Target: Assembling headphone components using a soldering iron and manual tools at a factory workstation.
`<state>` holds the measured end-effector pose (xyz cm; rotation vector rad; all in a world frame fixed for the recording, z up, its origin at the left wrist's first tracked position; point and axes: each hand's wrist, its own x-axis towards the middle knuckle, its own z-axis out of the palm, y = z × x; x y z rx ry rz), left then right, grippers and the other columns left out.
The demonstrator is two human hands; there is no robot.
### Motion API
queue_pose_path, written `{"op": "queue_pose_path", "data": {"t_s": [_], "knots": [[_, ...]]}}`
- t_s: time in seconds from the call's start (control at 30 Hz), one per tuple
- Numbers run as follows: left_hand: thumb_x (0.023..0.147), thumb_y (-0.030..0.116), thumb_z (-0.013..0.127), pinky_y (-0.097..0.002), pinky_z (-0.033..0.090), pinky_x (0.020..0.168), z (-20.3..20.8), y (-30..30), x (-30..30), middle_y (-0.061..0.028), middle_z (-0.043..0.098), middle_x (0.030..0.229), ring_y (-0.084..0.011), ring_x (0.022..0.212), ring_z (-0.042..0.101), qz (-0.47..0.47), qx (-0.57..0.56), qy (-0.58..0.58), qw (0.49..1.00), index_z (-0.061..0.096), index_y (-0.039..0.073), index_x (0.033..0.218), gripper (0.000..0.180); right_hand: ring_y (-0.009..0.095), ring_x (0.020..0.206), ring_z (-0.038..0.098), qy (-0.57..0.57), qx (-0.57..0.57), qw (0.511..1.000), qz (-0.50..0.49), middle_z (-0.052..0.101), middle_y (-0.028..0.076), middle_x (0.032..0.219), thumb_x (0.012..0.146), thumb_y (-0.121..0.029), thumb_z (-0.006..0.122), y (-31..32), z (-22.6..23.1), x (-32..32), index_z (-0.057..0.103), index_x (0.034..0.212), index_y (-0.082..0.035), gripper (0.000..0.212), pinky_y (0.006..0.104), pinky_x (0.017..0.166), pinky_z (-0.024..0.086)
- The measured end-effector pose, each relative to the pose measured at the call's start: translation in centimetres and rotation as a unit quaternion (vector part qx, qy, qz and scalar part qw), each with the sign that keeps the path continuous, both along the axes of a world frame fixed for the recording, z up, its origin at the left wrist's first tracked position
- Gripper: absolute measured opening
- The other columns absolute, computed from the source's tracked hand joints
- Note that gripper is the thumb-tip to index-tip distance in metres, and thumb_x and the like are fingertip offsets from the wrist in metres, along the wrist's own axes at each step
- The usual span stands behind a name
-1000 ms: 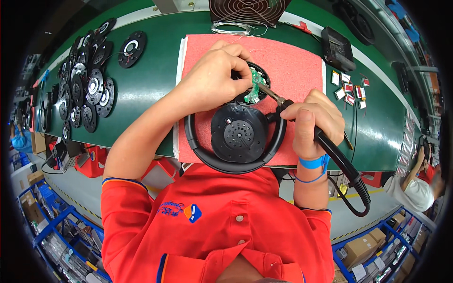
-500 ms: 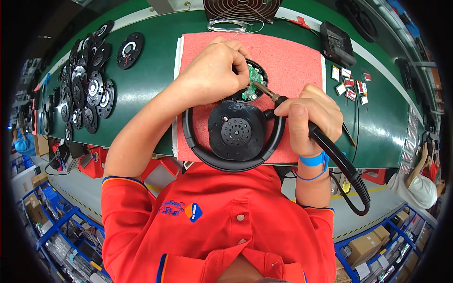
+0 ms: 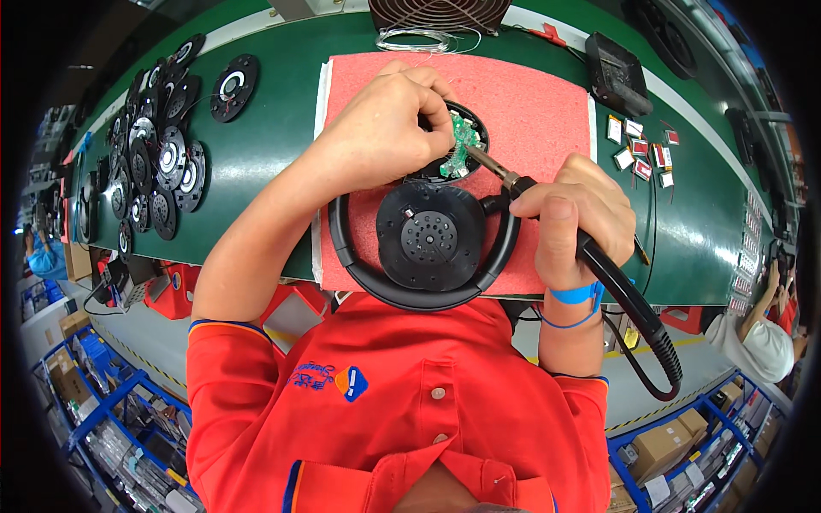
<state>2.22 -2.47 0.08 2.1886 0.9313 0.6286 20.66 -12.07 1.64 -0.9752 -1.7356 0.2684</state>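
A pair of black headphones lies on the pink foam mat, its curved headband (image 3: 410,295) toward me. In the far ear cup (image 3: 481,128) sits a green circuit board (image 3: 463,145). The near ear cup shows a round black speaker plate (image 3: 428,244) with holes. My left hand (image 3: 385,124) is closed in a pinch at the left rim of the far cup; what its fingertips hold is hidden. My right hand (image 3: 590,218) grips a black soldering iron (image 3: 629,295), whose metal tip points at the board's right side.
Several black speaker discs (image 3: 171,158) are heaped at the left of the green table (image 3: 265,154). Small battery packs (image 3: 640,147) lie right of the pink mat (image 3: 547,111), below a black tray (image 3: 616,73). Coiled thin wire (image 3: 415,38) rests before a fan grille (image 3: 440,13).
My right hand and the soldering iron have shifted slightly right and the tip has moved a little right on the board. My left hand stays almost in place.
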Motion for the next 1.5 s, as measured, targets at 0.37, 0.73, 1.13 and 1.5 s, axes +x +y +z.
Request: {"op": "queue_pose_path", "data": {"t_s": [0.37, 0.73, 1.13, 1.5], "knots": [[0.067, 0.009, 0.062, -0.0364, 0.043, 0.086, -0.14, -0.41, -0.38, -0.0122, 0.064, 0.096, -0.0305, 0.095, 0.052, 0.001, 0.017, -0.005, 1.0, 0.067, -0.001, 0.069, 0.011, 0.017, 0.04, 0.045, -0.008, 0.018, 1.0, 0.001, 0.049, 0.004, 0.047, 0.08, -0.011, 0.062, 0.32, -0.17, 0.06, 0.062, 0.062, -0.006, 0.019, 0.0281, 0.039, 0.034], [0.066, 0.009, 0.062, -0.0366, 0.043, 0.085, -0.64, -0.31, -0.35, -0.0112, 0.064, 0.094, -0.0306, 0.095, 0.052, 0.009, 0.021, -0.01, 1.0, 0.066, -0.001, 0.068, 0.011, 0.015, 0.047, 0.041, -0.021, -0.009, 1.0, 0.002, 0.058, 0.007, 0.055, 0.089, -0.015, 0.051, 0.38, -0.46, -0.33, 0.057, 0.059, 0.001, 0.034, 0.0285, 0.044, 0.031], [0.065, 0.008, 0.062, -0.0362, 0.044, 0.083, -0.69, -0.48, -0.03, -0.0106, 0.064, 0.094, -0.0298, 0.093, 0.052, 0.02, 0.034, -0.007, 0.999, 0.066, 0.0, 0.067, 0.01, 0.014, 0.047, 0.041, -0.008, -0.012, 1.0, -0.013, 0.058, 0.006, 0.055, 0.089, -0.016, 0.052, -0.03, -0.16, -0.06, 0.058, 0.059, 0.001, 0.035, 0.0285, 0.044, 0.031], [0.065, 0.008, 0.062, -0.0365, 0.044, 0.084, -0.75, -0.43, 0.0, -0.0111, 0.065, 0.092, -0.0302, 0.094, 0.053, 0.023, 0.033, -0.017, 0.999, 0.066, -0.001, 0.067, 0.01, 0.014, 0.047, 0.041, -0.02, -0.009, 1.0, -0.011, 0.058, 0.006, 0.055, 0.089, -0.015, 0.051, 0.04, -0.01, -0.25, 0.057, 0.06, 0.0, 0.034, 0.0284, 0.044, 0.032]]}}
